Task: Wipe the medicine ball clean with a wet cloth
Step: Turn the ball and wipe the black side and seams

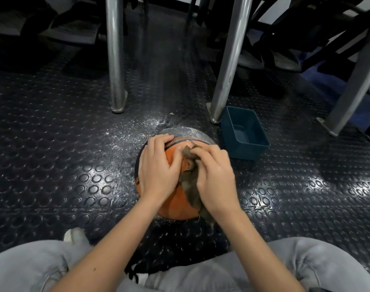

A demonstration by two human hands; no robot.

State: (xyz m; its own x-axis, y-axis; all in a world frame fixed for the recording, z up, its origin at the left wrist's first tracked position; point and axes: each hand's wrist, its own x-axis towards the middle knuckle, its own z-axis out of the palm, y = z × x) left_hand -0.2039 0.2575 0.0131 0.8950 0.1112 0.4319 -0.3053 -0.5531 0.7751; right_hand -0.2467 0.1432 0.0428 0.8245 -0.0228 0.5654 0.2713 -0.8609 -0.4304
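An orange medicine ball (177, 204) with a dusty grey far side rests on the studded dark floor in front of my knees. My left hand (157, 167) lies flat over the ball's left top, fingers curled over its far edge, holding it steady. My right hand (216, 175) presses a crumpled brown-grey cloth (191, 182) against the ball's top right. The cloth trails down the near right side of the ball. Much of the ball's top is hidden under both hands.
A dark blue rectangular tub (246, 134) stands on the floor just right of the ball. Steel equipment legs (116, 60) rise behind it. White powder (135, 127) dusts the floor by the ball. My grey-trousered legs (285, 268) fill the bottom.
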